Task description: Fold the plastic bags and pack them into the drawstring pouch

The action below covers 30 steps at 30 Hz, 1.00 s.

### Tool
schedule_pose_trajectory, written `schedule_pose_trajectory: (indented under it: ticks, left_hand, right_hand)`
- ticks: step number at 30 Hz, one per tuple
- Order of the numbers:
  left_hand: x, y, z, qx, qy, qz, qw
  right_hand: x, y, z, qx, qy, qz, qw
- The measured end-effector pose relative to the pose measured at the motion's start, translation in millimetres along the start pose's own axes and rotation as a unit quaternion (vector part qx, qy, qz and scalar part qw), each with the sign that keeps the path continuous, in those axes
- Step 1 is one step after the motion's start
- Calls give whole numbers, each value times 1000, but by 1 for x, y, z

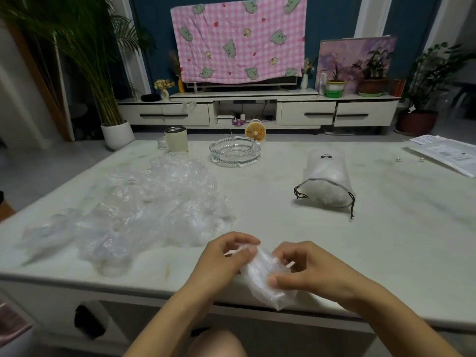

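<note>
Left grip [226,256] and right grip [306,271] both pinch a bunched plastic bag [265,282] at the tabletop [283,228] edge; the drawstring pouch [325,181] lies well apart.

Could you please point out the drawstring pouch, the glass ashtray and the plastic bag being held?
drawstring pouch [325,168]: head view, on its frosted side wall.
glass ashtray [233,162]: head view, on its near rim.
held plastic bag [257,271]: head view, on its crumpled middle.

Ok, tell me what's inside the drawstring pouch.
The drawstring pouch lies on its side on the table, mouth toward the camera. Whitish bunched plastic fills the mouth. Its frosted wall hides how many bags sit deeper.
</note>
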State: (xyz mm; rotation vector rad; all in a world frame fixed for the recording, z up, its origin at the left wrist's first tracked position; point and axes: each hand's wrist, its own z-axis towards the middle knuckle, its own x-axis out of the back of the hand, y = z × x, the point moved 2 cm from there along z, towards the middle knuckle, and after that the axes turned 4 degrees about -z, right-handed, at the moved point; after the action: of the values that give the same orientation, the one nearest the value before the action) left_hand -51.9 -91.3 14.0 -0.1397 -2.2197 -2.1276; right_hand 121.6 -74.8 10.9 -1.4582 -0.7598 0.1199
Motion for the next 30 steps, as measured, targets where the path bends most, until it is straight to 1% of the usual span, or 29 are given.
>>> schedule_pose_trajectory:
  ticks: [3, 6, 8, 9, 10, 11, 12, 13, 14, 15, 17, 18, 19, 21, 22, 23, 24, 25, 27, 28, 30]
  left_hand:
    - [-5, -7, -2, 70, -46, -88, 993]
    - [-17, -12, -4, 151, -112, -202, 961]
    - [-23, -12, -6, 205, -115, -247, 940]
    - [-26, -13, -7, 213, -96, -228, 945]
    - [-28, -16, -5, 204, -60, -178, 961]
    - [-28, -17, -3, 178, -18, -100, 979]
    - [-28, -17, 0, 139, 33, -45, 989]
    - [-27, -15, 0, 93, 60, -19, 994]
    - [-30, -12, 0, 55, 56, -21, 997]
    - [-31, -11, 0, 29, 32, -20, 999]
    - [-36, -11, 1, 14, -9, -8, 1000]
    - [-40, -13, 2, 14, -14, -9, 1000]
    - [-40, -15, 1, 15, -8, -2, 1000]
    - [-42, -16, 8, 10, 30, 6, 999]
    - [-42, -17, 11, 6, 44, 9, 999]
    - [-43, -17, 17, 2, 58, 6, 998]
    - [-44, -18, 23, 0, 64, 6, 998]
    - [-47, -17, 30, -4, 62, 12, 998]
    - [-63, -18, 46, -10, 36, 4, 999]
    - [-71, -15, 53, -15, 22, -6, 1000]
    - [-87, -9, 72, -33, 3, -8, 999]
  right_hand:
    - [-7, 2, 2, 40, 30, 83, 995]
    - [-16, 6, 3, 50, 48, 157, 985]
    - [-21, 7, 4, 50, 79, 182, 979]
    - [-23, 8, 4, 45, 103, 188, 976]
    - [-23, 9, 4, 42, 133, 193, 971]
    - [-24, 11, 4, 42, 170, 201, 964]
    - [-22, 12, 4, 45, 198, 194, 960]
    - [-22, 12, 4, 51, 221, 181, 957]
    - [-19, 12, 3, 53, 234, 164, 957]
    - [-18, 14, 4, 57, 241, 153, 957]
    - [-14, 18, 4, 60, 242, 148, 957]
    - [-10, 21, 4, 58, 233, 153, 959]
    - [-11, 24, 4, 54, 218, 180, 958]
    - [-6, 31, 6, 44, 164, 260, 951]
    - [-4, 33, 6, 44, 145, 279, 948]
    - [1, 35, 6, 51, 139, 265, 953]
    - [7, 36, 8, 62, 150, 228, 960]
    - [14, 37, 9, 69, 179, 181, 965]
    - [35, 42, 13, 73, 252, 117, 958]
    - [46, 42, 15, 68, 285, 107, 950]
    - [71, 47, 19, 47, 331, 123, 935]
